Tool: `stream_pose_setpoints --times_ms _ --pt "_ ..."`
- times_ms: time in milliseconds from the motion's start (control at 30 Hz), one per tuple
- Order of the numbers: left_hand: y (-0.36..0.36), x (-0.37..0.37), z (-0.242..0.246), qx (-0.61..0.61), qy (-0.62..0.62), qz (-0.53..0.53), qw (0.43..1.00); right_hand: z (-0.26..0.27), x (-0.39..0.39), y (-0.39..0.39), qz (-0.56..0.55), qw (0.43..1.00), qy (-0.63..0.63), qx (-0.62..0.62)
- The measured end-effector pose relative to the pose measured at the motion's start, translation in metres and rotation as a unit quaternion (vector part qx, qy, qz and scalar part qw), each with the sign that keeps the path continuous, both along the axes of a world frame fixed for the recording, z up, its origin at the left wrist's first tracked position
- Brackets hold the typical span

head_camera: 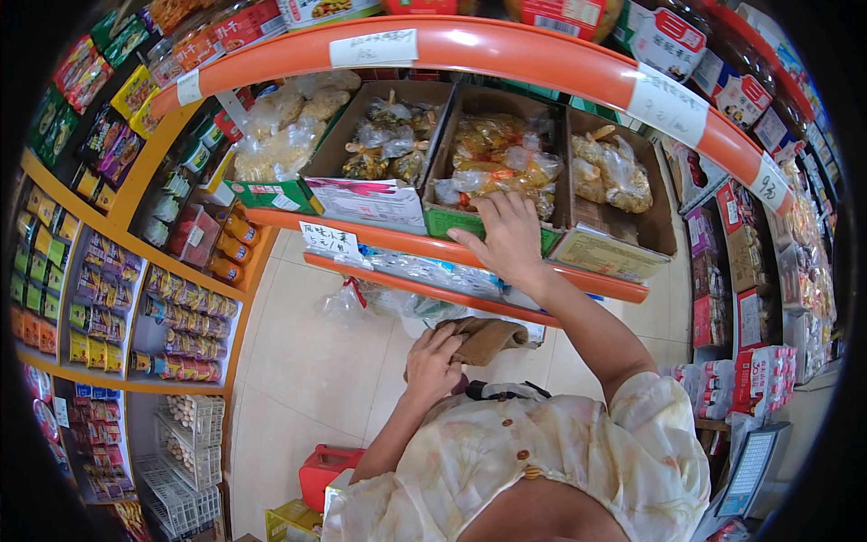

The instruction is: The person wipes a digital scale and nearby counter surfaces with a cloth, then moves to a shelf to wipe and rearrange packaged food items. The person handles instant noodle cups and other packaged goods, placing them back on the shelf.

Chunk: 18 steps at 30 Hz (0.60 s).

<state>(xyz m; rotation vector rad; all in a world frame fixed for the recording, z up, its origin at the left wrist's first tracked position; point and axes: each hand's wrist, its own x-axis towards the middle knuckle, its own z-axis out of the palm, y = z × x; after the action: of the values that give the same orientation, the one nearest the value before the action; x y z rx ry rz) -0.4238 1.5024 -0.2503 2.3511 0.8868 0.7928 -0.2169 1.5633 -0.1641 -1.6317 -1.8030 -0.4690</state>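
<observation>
My left hand (434, 362) grips a folded brown cloth (489, 341) low in front of my body. Further forward, my right hand (506, 234) reaches over the green front edge of a cardboard box (452, 221). Its fingertips rest at the nearest of several knotted clear plastic bags (504, 159) of yellow-orange food. The fingers are slightly apart, and I see nothing held in them. To the left, another box holds bags of dark green food (393, 139). On the right, a box (613, 230) contains bags of pale brownish food (613, 173).
An orange shelf edge (474, 40) with handwritten labels curves above the boxes. Below them, a lower shelf (447, 271) holds plastic packaging. Snack shelves (115, 223) stand left, near egg crates (189, 440). A red plastic container (328, 474) sits on the floor; bottle packs (758, 383) stand right.
</observation>
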Motion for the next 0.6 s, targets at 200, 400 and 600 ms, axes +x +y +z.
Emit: stream_pose_setpoints --times_ms 200,400,600 --pt "0.006 -0.032 -0.003 0.011 -0.023 0.072 0.997 -0.015 -0.009 0.022 -0.075 0.990 -0.046 -0.107" --pt "0.002 -0.044 -0.008 0.006 -0.011 0.128 0.992 -0.021 0.013 0.010 -0.114 0.986 -0.095 -0.077" --pt "0.004 -0.045 0.000 -0.009 0.023 0.128 0.991 -0.024 0.023 0.010 -0.069 0.992 -0.094 -0.042"
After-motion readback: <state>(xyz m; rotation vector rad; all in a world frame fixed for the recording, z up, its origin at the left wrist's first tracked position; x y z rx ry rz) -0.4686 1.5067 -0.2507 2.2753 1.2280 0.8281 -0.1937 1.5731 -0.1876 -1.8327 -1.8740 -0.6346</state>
